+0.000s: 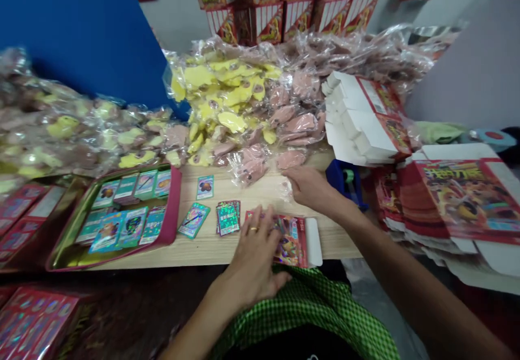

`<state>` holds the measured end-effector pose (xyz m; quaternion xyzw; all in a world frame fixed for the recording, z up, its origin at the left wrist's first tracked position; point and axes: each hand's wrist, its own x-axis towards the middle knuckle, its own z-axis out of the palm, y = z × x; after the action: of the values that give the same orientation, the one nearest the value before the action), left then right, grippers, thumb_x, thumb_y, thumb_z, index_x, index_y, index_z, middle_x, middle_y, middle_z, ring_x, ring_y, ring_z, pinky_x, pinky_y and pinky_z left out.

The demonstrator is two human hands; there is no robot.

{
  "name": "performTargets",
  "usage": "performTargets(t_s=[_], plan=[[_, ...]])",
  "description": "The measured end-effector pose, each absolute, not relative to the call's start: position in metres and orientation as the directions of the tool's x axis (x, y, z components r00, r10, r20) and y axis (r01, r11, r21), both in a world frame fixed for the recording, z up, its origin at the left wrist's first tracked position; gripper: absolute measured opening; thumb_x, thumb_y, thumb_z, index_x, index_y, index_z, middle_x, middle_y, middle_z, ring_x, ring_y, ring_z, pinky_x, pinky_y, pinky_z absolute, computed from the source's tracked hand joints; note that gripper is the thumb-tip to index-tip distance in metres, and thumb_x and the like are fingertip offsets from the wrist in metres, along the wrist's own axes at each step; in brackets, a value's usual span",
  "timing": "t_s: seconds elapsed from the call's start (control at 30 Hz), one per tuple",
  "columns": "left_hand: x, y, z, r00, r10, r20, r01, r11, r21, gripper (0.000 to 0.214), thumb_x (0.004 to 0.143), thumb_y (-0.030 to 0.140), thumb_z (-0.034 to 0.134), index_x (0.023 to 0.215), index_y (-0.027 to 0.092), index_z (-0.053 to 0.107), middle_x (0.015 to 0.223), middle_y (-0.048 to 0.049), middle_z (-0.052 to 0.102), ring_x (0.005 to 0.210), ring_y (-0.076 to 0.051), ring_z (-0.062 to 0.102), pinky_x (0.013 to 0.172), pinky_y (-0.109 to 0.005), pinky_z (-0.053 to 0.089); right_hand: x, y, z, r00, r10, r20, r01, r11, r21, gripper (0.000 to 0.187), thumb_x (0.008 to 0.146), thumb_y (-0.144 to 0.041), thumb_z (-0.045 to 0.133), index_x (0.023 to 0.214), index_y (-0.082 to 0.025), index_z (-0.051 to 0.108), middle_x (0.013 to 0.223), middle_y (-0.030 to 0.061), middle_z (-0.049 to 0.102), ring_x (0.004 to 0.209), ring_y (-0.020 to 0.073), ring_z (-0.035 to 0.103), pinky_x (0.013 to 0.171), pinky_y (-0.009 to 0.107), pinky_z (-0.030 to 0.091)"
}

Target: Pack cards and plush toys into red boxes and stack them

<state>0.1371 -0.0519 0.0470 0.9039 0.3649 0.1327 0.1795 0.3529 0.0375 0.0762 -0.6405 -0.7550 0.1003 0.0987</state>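
Observation:
My left hand (254, 257), with a ring on one finger, lies palm down over a flat red printed carton (290, 243) with a white flap, its fingers gripping the carton's near edge. My right hand (306, 187) reaches across the wooden table (211, 249), its fingertips beside a scrap of clear plastic film (286, 190). Just beyond them lies a clear bag holding a pink plush piece (291, 159). A small stack of holographic cards (228, 218) sits left of the carton.
A pink-rimmed tin (175, 203) holds several cards at the left, and loose cards (194, 220) lie beside it. Bagged yellow and pink plush pieces (227, 97) heap behind the table. White-and-red cartons (368, 119) and a blue tape dispenser (346, 182) stand right.

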Motion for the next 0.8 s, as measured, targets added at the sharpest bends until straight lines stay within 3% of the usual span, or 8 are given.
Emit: performTargets(t_s=[0.17, 0.23, 0.33, 0.4, 0.5, 0.63, 0.73, 0.8], plan=[[0.159, -0.044, 0.044, 0.709, 0.701, -0.077, 0.663, -0.624, 0.414, 0.073, 0.055, 0.039, 0.091, 0.117, 0.017, 0.059, 0.132, -0.0180, 0.056, 0.122, -0.041, 0.054, 0.105, -0.058, 0.043, 0.324, 0.092, 0.079, -0.205, 0.979, -0.023, 0.960, 0.196, -0.201, 0.026, 0.081, -0.001, 0.054, 0.097, -0.006, 0.075, 0.089, 0.0208, 0.073, 0.090, 0.0325, 0.069, 0.078, 0.036, 0.048], [0.166, -0.046, 0.037, 0.672, 0.734, -0.098, 0.673, -0.551, 0.494, 0.098, 0.043, 0.043, 0.096, 0.127, 0.016, 0.055, 0.126, -0.0162, 0.056, 0.116, -0.039, 0.054, 0.100, -0.056, 0.045, 0.314, 0.108, 0.077, -0.267, 0.963, -0.022, 0.949, 0.259, -0.179, 0.029, 0.082, -0.003, 0.057, 0.107, -0.006, 0.073, 0.101, 0.0219, 0.073, 0.098, 0.0325, 0.067, 0.081, 0.035, 0.048], [0.172, -0.050, 0.034, 0.615, 0.779, -0.119, 0.683, -0.452, 0.574, 0.124, 0.036, 0.035, 0.096, 0.145, 0.015, 0.039, 0.134, -0.0179, 0.051, 0.118, -0.039, 0.051, 0.103, -0.057, 0.043, 0.294, 0.118, 0.072, -0.403, 0.915, -0.018, 0.905, 0.395, -0.158, 0.054, 0.081, -0.008, 0.065, 0.135, -0.011, 0.060, 0.131, 0.0191, 0.064, 0.120, 0.0319, 0.058, 0.095, 0.036, 0.045], [0.175, -0.050, 0.035, 0.588, 0.794, -0.154, 0.707, -0.412, 0.575, 0.120, 0.036, 0.032, 0.094, 0.142, 0.013, 0.041, 0.134, -0.0189, 0.051, 0.118, -0.040, 0.051, 0.103, -0.057, 0.043, 0.282, 0.116, 0.068, -0.443, 0.896, -0.033, 0.890, 0.435, -0.141, 0.060, 0.078, -0.009, 0.070, 0.137, -0.012, 0.057, 0.132, 0.0200, 0.063, 0.124, 0.0351, 0.054, 0.101, 0.042, 0.041], [0.176, -0.049, 0.036, 0.545, 0.823, -0.161, 0.728, -0.370, 0.577, 0.104, 0.038, 0.030, 0.091, 0.132, 0.013, 0.049, 0.130, -0.0185, 0.053, 0.116, -0.040, 0.052, 0.103, -0.057, 0.043, 0.277, 0.109, 0.065, -0.419, 0.907, -0.041, 0.902, 0.410, -0.136, 0.048, 0.077, -0.011, 0.074, 0.124, -0.009, 0.063, 0.121, 0.0232, 0.066, 0.121, 0.0394, 0.055, 0.103, 0.050, 0.038], [0.172, -0.049, 0.034, 0.482, 0.874, -0.066, 0.701, -0.339, 0.628, 0.097, 0.043, 0.029, 0.087, 0.131, 0.017, 0.047, 0.124, -0.0149, 0.059, 0.112, -0.038, 0.057, 0.101, -0.056, 0.043, 0.307, 0.100, 0.078, -0.283, 0.959, -0.017, 0.938, 0.272, -0.216, 0.028, 0.089, -0.021, 0.063, 0.115, -0.010, 0.062, 0.108, 0.0199, 0.069, 0.104, 0.0330, 0.064, 0.089, 0.042, 0.047], [0.165, -0.048, 0.035, 0.395, 0.919, 0.000, 0.672, -0.289, 0.682, 0.091, 0.052, 0.031, 0.086, 0.132, 0.019, 0.044, 0.118, -0.0125, 0.061, 0.110, -0.036, 0.059, 0.099, -0.055, 0.044, 0.341, 0.083, 0.097, -0.148, 0.986, 0.077, 0.854, 0.167, -0.493, 0.042, 0.096, -0.025, 0.047, 0.135, -0.010, 0.045, 0.105, 0.0145, 0.069, 0.090, 0.0251, 0.067, 0.076, 0.035, 0.052], [0.160, -0.048, 0.037, 0.311, 0.949, 0.055, 0.668, -0.259, 0.697, 0.092, 0.053, 0.031, 0.087, 0.132, 0.020, 0.041, 0.120, -0.0124, 0.060, 0.112, -0.037, 0.058, 0.099, -0.057, 0.044, 0.357, 0.064, 0.108, -0.060, 0.988, 0.144, 0.571, 0.152, -0.807, 0.058, 0.090, -0.029, 0.050, 0.144, -0.015, 0.033, 0.103, 0.0095, 0.068, 0.080, 0.0227, 0.066, 0.068, 0.034, 0.053]])
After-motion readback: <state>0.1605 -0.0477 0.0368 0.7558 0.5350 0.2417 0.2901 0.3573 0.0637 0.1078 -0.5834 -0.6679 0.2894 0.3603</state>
